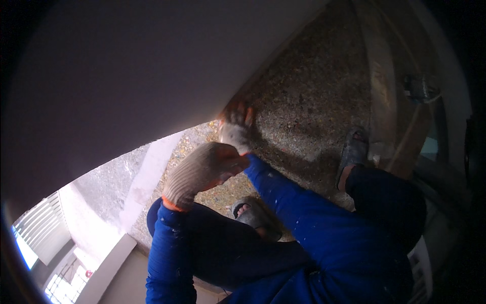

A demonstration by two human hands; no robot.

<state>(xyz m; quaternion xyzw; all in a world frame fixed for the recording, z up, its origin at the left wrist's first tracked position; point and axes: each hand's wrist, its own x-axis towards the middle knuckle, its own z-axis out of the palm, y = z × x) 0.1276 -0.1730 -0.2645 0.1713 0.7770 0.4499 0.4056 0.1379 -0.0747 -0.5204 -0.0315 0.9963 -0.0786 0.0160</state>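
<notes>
At wall base, gloved right hand [235, 129] pressed flat on wall [126, 76], left hand [202, 169] curled, empty.

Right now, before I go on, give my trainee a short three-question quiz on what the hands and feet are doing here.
1. True or false: both hands wear knitted work gloves with orange trim.
2. Which hand reaches further, up to the foot of the pale wall? A) left hand B) right hand C) neither
3. What kind of floor do the sandalled feet stand on?

Key:
1. True: the left hand and the right hand are both gloved.
2. B: the right hand lies at the wall's lower edge; the left hand sits nearer the body. What either grip holds cannot be told.
3. A speckled terrazzo floor; the left sandal and right sandal rest on it.
</notes>
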